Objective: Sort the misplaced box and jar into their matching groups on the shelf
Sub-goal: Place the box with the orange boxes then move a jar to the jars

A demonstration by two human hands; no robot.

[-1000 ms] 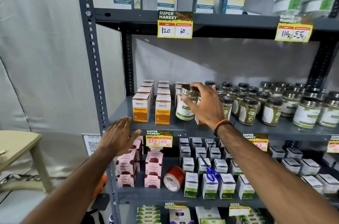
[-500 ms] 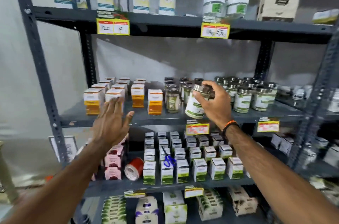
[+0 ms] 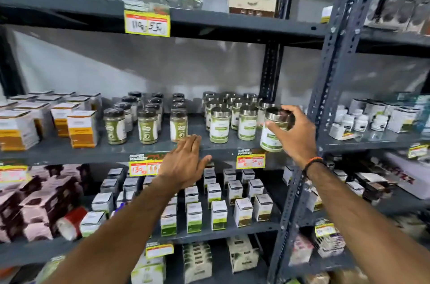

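A silver-lidded jar [image 3: 274, 131] with a green and white label is gripped by the right hand [image 3: 294, 135], thumb and fingers wrapped around its lid and upper body; it is held tilted, above the front edge of the middle shelf [image 3: 69, 152], just right of the group of matching silver-lidded jars [image 3: 232, 116]. In that group three jars are counted in the front row, with more behind that cannot be counted through the blur. Left of them, three front jars with dark lids [image 3: 146, 125] are seen, each heading a row. Further left, the orange and white boxes [image 3: 81, 128] are stood in several rows; their number cannot be told, and whether a stray box is among them cannot be told either. The left hand [image 3: 186, 162] is held open and empty, fingers spread, in front of the shelf edge near a yellow price tag [image 3: 142, 166]. An orange and black band [image 3: 313, 162] is worn on the right wrist.

Compared with half a second ago, the jar has been carried rightward, from in front of the dark-lidded jars to beside the silver-lidded group. The left hand has likewise been moved right, away from the orange boxes, and the view has been swung to the right.
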